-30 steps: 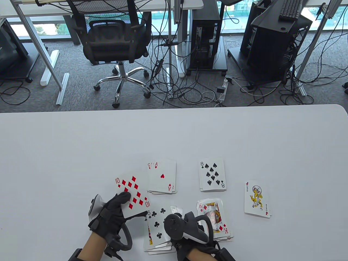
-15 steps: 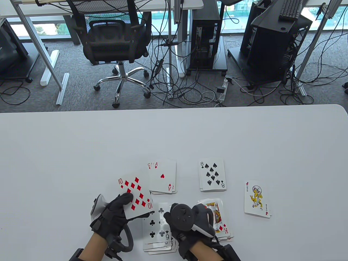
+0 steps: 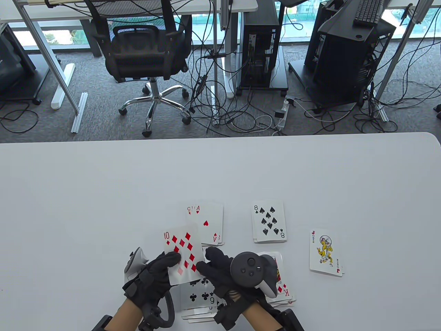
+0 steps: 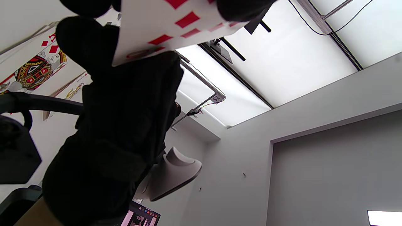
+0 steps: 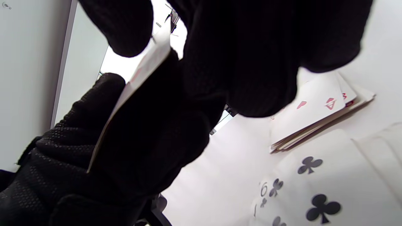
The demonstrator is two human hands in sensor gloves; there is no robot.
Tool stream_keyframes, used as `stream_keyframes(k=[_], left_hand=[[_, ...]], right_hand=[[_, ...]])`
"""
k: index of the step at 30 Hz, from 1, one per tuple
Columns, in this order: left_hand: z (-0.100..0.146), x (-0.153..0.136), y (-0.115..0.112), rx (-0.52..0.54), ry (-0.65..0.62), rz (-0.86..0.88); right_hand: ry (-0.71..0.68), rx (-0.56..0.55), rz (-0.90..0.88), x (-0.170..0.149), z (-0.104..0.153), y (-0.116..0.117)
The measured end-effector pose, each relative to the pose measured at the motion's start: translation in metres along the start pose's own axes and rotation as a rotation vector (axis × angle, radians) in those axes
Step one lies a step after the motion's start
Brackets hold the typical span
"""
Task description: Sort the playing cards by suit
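Left hand (image 3: 151,279): pinching ten of diamonds (image 3: 182,253).
Right hand (image 3: 220,272): fingers gripping same card's right edge.
Clubs pile (image 3: 200,298): beneath both hands.

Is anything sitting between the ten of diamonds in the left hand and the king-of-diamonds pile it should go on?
Yes: the right hand sits between the ten of diamonds and the king-of-diamonds pile, covering much of the pile. Its fingers meet the card's right edge; the left hand holds the other side.
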State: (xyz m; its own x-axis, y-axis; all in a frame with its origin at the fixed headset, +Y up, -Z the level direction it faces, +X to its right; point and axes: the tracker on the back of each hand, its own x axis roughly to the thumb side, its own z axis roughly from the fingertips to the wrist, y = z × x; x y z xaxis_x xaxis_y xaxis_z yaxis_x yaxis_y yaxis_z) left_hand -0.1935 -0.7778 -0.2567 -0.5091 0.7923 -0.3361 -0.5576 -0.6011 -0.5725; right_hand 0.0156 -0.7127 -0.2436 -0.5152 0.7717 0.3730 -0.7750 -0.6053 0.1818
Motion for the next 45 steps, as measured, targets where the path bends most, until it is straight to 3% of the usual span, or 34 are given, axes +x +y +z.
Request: stream_keyframes(k=[7, 12, 22, 26, 29, 33, 39, 45], left_hand=[[-0.001, -0.003, -0.002, -0.005, 0.017, -0.005], [-0.001, -0.003, -0.003, -0.005, 0.012, 0.015], [0.001, 0.002, 0.001, 0.018, -0.027, 0.024], [0.002, 0.004, 0.002, 0.024, -0.039, 0.025], [0.002, 0.005, 0.004, 0.034, -0.046, 0.018], [0.003, 0.007, 0.006, 0.043, -0.056, 0.028], [0.007, 0.021, 0.011, 0.067, -0.130, 0.019], [0.014, 0.040, 0.021, 0.114, -0.240, -0.005]], right_hand=[[0.018, -0.030, -0.064, 0.000, 0.000, -0.001], [0.003, -0.062, 0.000, -0.002, 0.002, -0.014], [0.141, -0.133, 0.042, -0.039, 0.029, -0.090], [0.291, -0.002, 0.130, -0.067, 0.046, -0.106], [0.403, 0.084, 0.174, -0.084, 0.059, -0.105], [0.488, 0.116, 0.336, -0.096, 0.069, -0.099], [0.504, 0.198, 0.611, -0.099, 0.072, -0.090], [0.517, 0.229, 0.678, -0.104, 0.076, -0.082]])
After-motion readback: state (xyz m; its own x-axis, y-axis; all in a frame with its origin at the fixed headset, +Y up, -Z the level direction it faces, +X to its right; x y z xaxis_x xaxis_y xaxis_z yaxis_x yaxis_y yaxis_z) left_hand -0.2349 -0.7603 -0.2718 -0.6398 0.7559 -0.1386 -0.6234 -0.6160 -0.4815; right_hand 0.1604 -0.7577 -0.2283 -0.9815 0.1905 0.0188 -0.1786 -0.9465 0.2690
